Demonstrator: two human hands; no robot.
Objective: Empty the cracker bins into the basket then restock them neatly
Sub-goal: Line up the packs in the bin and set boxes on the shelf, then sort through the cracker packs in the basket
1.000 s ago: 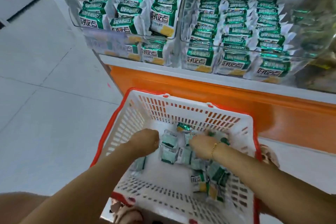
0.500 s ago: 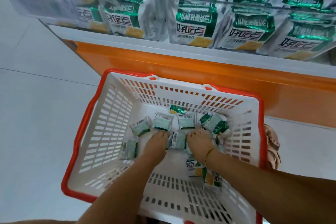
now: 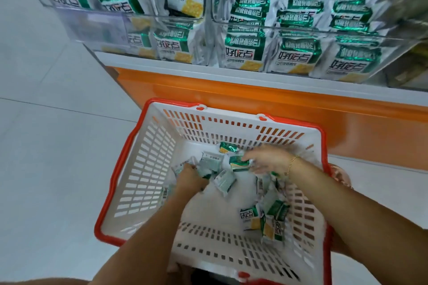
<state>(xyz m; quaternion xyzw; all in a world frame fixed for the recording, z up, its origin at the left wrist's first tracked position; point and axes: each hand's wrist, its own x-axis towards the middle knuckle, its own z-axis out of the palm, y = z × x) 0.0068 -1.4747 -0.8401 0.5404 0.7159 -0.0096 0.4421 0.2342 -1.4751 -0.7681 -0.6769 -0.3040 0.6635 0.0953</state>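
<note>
Left hand (image 3: 192, 177), right hand (image 3: 269, 162) parted among packets (image 3: 225, 180)

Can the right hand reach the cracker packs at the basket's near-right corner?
Likely yes: the right hand is inside the open basket, and those cracker packs lie uncovered beside its forearm.

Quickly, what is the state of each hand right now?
Left hand: cannot be told, its fingers are hidden among the cracker packets.
Right hand: closed, pinches a green packet.
</note>
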